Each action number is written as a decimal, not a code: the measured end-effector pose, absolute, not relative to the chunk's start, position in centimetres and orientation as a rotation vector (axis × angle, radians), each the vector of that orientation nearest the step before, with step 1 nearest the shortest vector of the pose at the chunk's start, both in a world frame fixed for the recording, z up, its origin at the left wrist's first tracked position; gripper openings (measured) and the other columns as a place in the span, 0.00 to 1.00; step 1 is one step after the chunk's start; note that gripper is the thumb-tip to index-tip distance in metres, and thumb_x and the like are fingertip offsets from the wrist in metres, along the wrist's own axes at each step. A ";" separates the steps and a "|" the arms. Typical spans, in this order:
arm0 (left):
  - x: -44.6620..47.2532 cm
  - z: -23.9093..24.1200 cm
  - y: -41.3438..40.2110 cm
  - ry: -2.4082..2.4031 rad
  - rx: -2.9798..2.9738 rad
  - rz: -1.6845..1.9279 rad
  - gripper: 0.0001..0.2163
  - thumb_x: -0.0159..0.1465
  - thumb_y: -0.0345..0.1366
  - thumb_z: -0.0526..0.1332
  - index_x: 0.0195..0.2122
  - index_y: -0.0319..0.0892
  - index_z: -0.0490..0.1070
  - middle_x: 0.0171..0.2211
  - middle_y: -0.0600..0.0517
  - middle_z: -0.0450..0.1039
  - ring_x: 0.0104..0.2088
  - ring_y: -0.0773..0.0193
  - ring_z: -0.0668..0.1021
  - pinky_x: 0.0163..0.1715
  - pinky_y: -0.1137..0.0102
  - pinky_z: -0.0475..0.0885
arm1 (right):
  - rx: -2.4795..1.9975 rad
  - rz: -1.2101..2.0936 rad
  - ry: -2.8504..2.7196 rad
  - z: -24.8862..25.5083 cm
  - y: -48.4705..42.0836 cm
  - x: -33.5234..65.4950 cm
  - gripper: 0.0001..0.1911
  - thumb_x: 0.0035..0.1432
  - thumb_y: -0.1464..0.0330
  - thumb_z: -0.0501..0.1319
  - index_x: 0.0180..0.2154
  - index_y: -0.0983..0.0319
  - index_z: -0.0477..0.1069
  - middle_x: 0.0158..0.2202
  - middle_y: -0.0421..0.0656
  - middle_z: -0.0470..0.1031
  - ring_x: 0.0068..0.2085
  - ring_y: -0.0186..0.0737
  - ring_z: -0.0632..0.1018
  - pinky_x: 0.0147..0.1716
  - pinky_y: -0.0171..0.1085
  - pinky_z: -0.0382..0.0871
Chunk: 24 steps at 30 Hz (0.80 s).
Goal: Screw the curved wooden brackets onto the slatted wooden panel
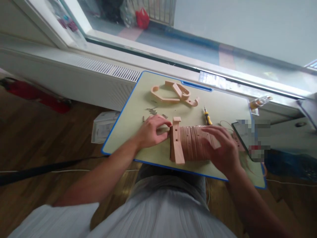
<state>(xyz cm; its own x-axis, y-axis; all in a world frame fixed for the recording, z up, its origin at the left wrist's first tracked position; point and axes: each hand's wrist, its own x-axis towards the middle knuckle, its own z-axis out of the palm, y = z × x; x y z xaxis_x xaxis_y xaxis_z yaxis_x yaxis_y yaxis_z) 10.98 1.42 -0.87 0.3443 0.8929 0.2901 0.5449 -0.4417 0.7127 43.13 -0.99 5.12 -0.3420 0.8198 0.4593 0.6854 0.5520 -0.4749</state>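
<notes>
A brown wooden piece (194, 143) with a ridged top and small holes lies near the table's front edge. Across its left end sits a pale wooden bracket (176, 140) with two dark holes and a raised far end. My left hand (152, 132) is beside that end, thumb and forefinger apart and curved, fingertips at or near the edge; contact is hard to judge. Over the right end of the brown piece, my right hand (224, 145) has its thumb and fingers spread; its fingertips look close to the surface. Several screws (152, 111) lie beyond my left hand.
Curved wooden parts (164, 98) lie on the far half of the blue-edged table (128, 124). A yellow-and-black screwdriver (207, 116) lies beyond the brown piece. On the right are a tablet-like device (244, 135) and a thin cord. A window sill and radiator (109, 67) border the table.
</notes>
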 end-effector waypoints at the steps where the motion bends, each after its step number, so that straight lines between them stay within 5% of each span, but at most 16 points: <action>1: 11.0 -0.8 1.5 1.259 2.089 0.951 0.13 0.64 0.34 0.68 0.50 0.46 0.82 0.50 0.46 0.86 0.55 0.50 0.84 0.61 0.51 0.75 | -1.316 0.203 -2.050 5.4 0.5 43.9 0.10 0.69 0.66 0.67 0.51 0.55 0.83 0.50 0.49 0.87 0.52 0.55 0.85 0.56 0.55 0.79; 4: 11.1 -0.5 2.0 1.352 2.056 1.069 0.07 0.68 0.35 0.67 0.45 0.46 0.82 0.45 0.48 0.86 0.51 0.51 0.83 0.58 0.53 0.77 | -1.714 0.153 -1.966 6.0 5.1 45.6 0.11 0.67 0.58 0.68 0.44 0.57 0.84 0.45 0.49 0.88 0.42 0.53 0.84 0.51 0.54 0.78; 9: 11.0 0.8 4.0 1.704 2.282 0.868 0.07 0.68 0.34 0.66 0.45 0.46 0.83 0.47 0.45 0.86 0.51 0.46 0.79 0.54 0.50 0.74 | -2.130 0.275 -2.061 5.6 9.4 45.9 0.20 0.64 0.50 0.67 0.46 0.57 0.84 0.45 0.50 0.88 0.45 0.58 0.85 0.44 0.51 0.74; 16: 12.1 2.0 6.5 1.736 2.527 0.470 0.06 0.68 0.34 0.65 0.41 0.45 0.83 0.47 0.43 0.84 0.53 0.43 0.78 0.52 0.47 0.69 | -2.222 0.345 -2.086 4.5 10.4 45.0 0.16 0.62 0.52 0.66 0.39 0.56 0.84 0.41 0.54 0.88 0.42 0.60 0.85 0.39 0.50 0.72; 24: 12.5 2.7 7.5 1.616 2.696 0.266 0.06 0.69 0.32 0.62 0.38 0.43 0.79 0.47 0.39 0.83 0.55 0.42 0.79 0.54 0.47 0.69 | -1.970 0.191 -1.886 6.0 7.5 44.9 0.19 0.64 0.50 0.70 0.45 0.57 0.80 0.43 0.50 0.88 0.43 0.56 0.84 0.42 0.51 0.73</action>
